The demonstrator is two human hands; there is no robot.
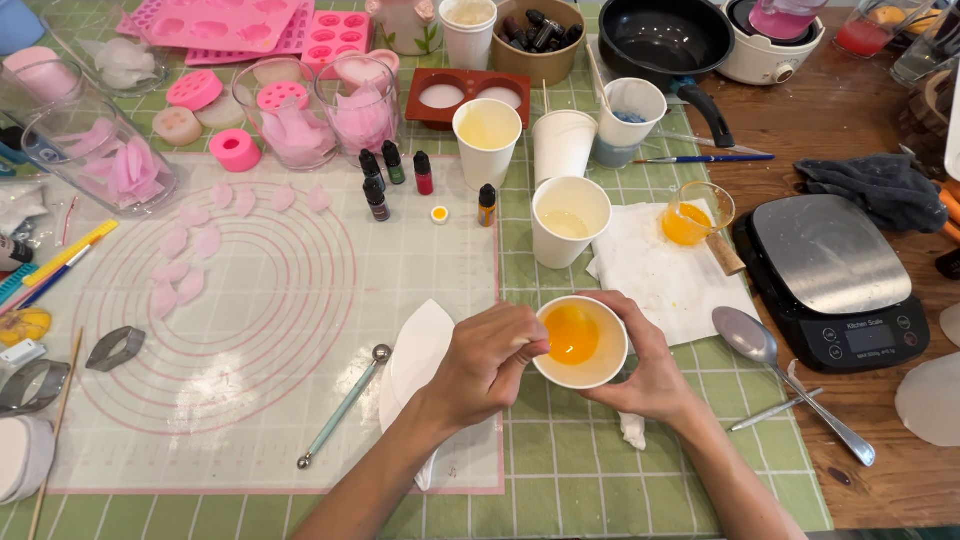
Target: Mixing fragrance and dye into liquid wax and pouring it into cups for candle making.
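My right hand wraps around a white paper cup of orange liquid, held low over the green grid mat. My left hand is at the cup's left rim, fingers pinched on a thin stick that dips toward the liquid; the stick is mostly hidden. A folded white paper lies under my left wrist. Beside it lies a ball-tipped metal tool.
Other paper cups and small dye bottles stand beyond my hands. A glass cup of orange liquid rests on a paper towel. A kitchen scale and spoon are right. Pink petals lie on the silicone mat.
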